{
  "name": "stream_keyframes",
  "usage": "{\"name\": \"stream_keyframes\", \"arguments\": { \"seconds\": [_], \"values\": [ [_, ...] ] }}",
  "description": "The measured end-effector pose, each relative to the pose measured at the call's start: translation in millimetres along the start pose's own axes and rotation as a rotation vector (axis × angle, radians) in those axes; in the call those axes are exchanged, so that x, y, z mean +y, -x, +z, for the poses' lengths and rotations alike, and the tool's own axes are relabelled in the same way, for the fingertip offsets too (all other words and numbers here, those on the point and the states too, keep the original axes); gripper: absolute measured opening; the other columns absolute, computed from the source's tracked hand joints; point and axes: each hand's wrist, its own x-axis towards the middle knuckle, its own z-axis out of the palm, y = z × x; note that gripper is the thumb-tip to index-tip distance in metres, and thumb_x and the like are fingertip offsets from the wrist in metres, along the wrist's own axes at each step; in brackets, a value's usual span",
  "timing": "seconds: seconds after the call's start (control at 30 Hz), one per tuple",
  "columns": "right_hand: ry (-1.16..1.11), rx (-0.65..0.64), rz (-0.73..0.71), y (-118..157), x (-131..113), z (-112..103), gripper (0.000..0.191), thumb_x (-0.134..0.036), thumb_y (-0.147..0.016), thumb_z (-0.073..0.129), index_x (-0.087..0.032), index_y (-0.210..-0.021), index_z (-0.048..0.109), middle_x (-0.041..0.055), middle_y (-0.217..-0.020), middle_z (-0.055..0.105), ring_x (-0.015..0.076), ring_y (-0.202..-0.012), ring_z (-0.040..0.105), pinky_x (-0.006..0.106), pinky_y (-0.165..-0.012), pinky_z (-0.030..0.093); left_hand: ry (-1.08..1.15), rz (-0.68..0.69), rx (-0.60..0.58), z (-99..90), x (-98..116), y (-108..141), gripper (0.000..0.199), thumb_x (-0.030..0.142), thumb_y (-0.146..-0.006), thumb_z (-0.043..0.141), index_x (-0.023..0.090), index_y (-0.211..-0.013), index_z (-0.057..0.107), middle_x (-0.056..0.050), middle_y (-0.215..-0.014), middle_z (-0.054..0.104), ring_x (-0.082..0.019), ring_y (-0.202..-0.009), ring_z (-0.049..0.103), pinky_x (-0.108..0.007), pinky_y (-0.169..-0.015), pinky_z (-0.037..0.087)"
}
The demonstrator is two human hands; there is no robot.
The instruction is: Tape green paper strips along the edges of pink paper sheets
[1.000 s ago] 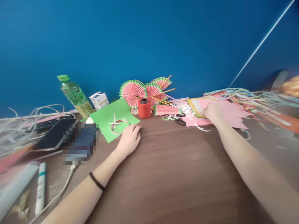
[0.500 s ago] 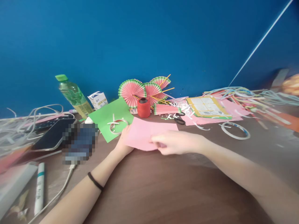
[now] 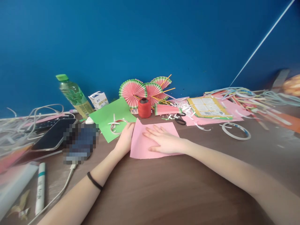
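At the far left a tangle of pale cords [image 3: 21,125] lies beside a dark tablet [image 3: 55,134], and nearer, a white marker [image 3: 40,187] lies along the wooden table [image 3: 164,193]. Behind them a clear plastic bottle [image 3: 73,97] with a green cap leans against the blue wall, next to a small white carton [image 3: 98,100]. A flat green sheet [image 3: 105,117] carries a thin ring of tape [image 3: 118,126].

The left hand [image 3: 125,139] rests with loosely curled fingers at the left edge of the pink paper [image 3: 142,145], touching it; whether it pinches the edge cannot be told. The paper is a smooth, matte, roughly square sheet lying flat on the table at centre. The right hand [image 3: 164,140] lies palm down on top of it, fingers spread and flat, pointing left, holding nothing.

Just beyond the paper stands a red spool of thread [image 3: 144,108], with pleated pink and green paper fans [image 3: 142,89] behind. Further right lie black scissors [image 3: 179,120], a yellow printed sheet [image 3: 207,107], a tape ring [image 3: 235,131] and coloured strips [image 3: 253,97].
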Motion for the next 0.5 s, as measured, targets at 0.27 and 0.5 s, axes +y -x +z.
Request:
{"name": "stream_keyframes", "arguments": {
  "seconds": [0.27, 0.5],
  "values": [
    [0.066, -0.025, -0.028, 4, -14, 17, 0.07, -0.058, -0.087, 0.029, -0.019, -0.145, 0.02, 0.0079, -0.152, 0.007, 0.0334, -0.137, -0.005, 0.052, -0.11, 0.004, 0.217, -0.233, 0.162, -6.1, 1, -2, 0.033, 0.007, -0.077, 0.035, 0.017, -0.1, 0.057, -0.007, -0.103, 0.059, -0.018, -0.1, 0.057, -0.035, -0.091, 0.044],
    [0.155, 0.216, -0.102, -3, -12, 27, 0.054, -0.052, -0.086, 0.039, -0.012, -0.121, 0.052, 0.0151, -0.137, 0.04, 0.0328, -0.134, 0.02, 0.048, -0.109, 0.019, 0.14, -0.238, 0.171, -11.8, -9, -8, 0.025, 0.015, -0.077, 0.041, 0.017, -0.096, 0.058, -0.01, -0.103, 0.061, -0.021, -0.101, 0.057, -0.038, -0.091, 0.044]
  ]
}}
